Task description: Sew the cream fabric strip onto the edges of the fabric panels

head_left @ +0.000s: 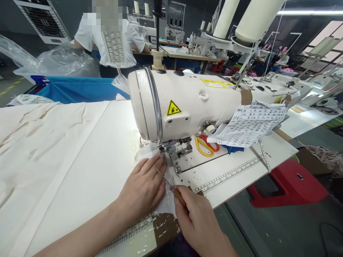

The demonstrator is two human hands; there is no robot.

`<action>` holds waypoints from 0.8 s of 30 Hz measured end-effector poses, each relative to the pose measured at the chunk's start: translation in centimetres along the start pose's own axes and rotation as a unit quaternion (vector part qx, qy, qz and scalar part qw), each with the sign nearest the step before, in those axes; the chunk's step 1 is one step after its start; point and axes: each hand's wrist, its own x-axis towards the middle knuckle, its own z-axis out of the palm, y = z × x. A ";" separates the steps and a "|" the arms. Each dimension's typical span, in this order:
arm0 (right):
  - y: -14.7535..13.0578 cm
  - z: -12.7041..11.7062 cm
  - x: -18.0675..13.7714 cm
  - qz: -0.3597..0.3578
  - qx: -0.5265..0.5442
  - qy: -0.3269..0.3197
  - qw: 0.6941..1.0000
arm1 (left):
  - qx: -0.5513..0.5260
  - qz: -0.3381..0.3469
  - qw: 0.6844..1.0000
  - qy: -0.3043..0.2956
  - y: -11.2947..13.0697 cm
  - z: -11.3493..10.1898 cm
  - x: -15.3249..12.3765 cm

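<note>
My left hand [146, 184] lies flat with its fingers stretched out on a piece of thin white fabric [168, 200], fingertips close to the sewing machine's needle area. In my right hand [197, 217] is an awl [179, 196] with a brown wooden handle. Its thin metal tip points up and left, just beside the left hand's fingers. The white sewing machine [184, 103] stands directly ahead, its metal presser foot parts [174, 150] above the fabric. Part of the fabric is hidden beneath my left hand.
Yellow and red-handled scissors [206, 145] lie right of the needle area. A written paper sheet [249, 123] hangs from the machine. White cloth [32, 142] covers the table's left side. A blue bin [83, 89] and a person in white [88, 34] are beyond; a red stool [297, 185] stands right.
</note>
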 end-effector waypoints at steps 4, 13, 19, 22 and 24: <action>1.5 -1.4 -0.4 0.037 0.070 0.037 0.996 | 0.007 -0.005 1.000 -0.014 0.1 0.1 -0.1; 3.9 -2.0 -0.9 0.135 0.234 0.047 0.962 | 0.006 -0.022 1.000 -0.018 0.6 0.3 -0.2; 3.8 -2.0 -1.0 0.133 0.258 0.037 0.956 | 0.000 -0.020 0.999 -0.028 0.7 0.6 -0.7; 3.9 -2.1 -1.1 0.128 0.264 0.038 0.955 | 0.007 -0.017 1.000 -0.024 0.8 0.2 -0.5; 3.9 -2.0 -1.1 0.129 0.261 0.040 0.956 | 0.011 -0.013 1.000 -0.022 0.9 0.0 -0.4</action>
